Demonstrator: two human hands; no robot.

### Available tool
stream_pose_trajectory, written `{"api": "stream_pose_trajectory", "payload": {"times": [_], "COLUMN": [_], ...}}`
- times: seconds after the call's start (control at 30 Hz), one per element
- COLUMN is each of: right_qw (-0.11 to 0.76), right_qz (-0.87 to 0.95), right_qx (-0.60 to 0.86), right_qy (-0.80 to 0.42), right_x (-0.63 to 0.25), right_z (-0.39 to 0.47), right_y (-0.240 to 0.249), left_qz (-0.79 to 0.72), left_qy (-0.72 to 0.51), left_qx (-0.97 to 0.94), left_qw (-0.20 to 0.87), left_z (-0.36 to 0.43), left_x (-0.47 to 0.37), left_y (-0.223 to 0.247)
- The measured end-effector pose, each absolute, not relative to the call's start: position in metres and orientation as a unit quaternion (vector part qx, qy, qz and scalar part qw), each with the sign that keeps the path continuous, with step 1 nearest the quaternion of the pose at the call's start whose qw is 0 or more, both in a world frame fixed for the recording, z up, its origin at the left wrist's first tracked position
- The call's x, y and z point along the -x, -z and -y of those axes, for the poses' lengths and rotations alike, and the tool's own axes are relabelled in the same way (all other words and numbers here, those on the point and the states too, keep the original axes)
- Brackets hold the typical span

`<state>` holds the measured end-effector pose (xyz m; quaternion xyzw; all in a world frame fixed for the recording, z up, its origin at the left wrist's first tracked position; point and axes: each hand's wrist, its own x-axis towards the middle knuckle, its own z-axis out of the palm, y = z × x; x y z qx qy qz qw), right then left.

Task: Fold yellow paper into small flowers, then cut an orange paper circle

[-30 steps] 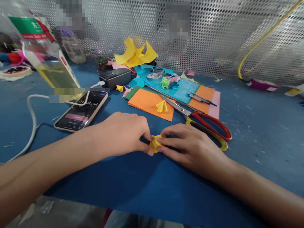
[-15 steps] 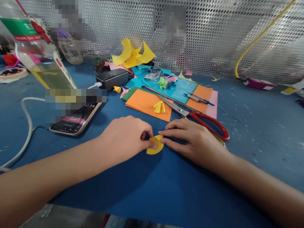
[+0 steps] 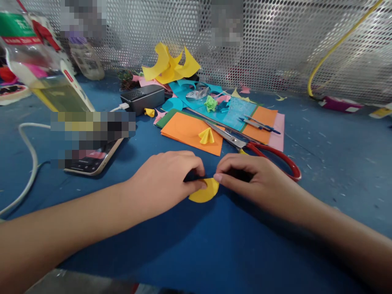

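A small yellow paper piece (image 3: 207,192) with a rounded lower edge and a straight upper edge is between my hands, over the blue table (image 3: 196,245). My left hand (image 3: 167,175) pinches its left part, thumb in front. At its upper right corner, the thumb and index finger of my right hand (image 3: 254,177) are pressed together on the paper. Beyond them a pleated yellow paper piece (image 3: 206,136) rests on orange sheets (image 3: 180,130). Red-handled scissors (image 3: 275,157) lie just past my right hand, blades pointing to the upper left.
A phone (image 3: 98,157), a white cable (image 3: 29,143) and a tilted bottle (image 3: 55,85) are at the left. Behind the sheets are a black box (image 3: 143,98), blue paper (image 3: 211,108), a compass (image 3: 260,125) and yellow scraps (image 3: 171,67). A perforated metal panel (image 3: 275,53) stands behind.
The yellow piece shows more of its rounded shape and a straight upper edge. My right hand has shifted slightly right, its fingers now pinched together at the corner. The view has shifted slightly.
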<state>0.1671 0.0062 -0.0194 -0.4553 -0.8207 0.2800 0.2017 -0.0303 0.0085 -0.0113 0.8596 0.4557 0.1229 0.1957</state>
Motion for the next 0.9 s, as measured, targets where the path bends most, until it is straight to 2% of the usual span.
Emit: {"api": "stream_pose_trajectory", "payload": {"times": [0.2, 0.5, 0.8, 0.9], "right_qw": [0.196, 0.165, 0.156, 0.162], "right_qz": [0.770, 0.704, 0.726, 0.759], "right_qx": [0.466, 0.438, 0.446, 0.469], "right_qy": [-0.390, -0.535, -0.499, -0.421], "right_x": [-0.169, -0.180, -0.176, -0.174], "right_z": [-0.002, -0.009, -0.007, -0.005], "right_y": [0.014, 0.012, 0.010, 0.013], "left_qz": [-0.399, -0.334, -0.331, -0.365], "left_qy": [-0.162, -0.179, -0.176, -0.175], "left_qx": [-0.872, -0.911, -0.913, -0.886], "left_qw": [0.233, 0.162, 0.160, 0.225], "left_z": [-0.006, -0.003, -0.001, -0.003], "left_x": [0.030, 0.030, 0.031, 0.031], "left_y": [0.008, 0.002, -0.001, 0.001]}}
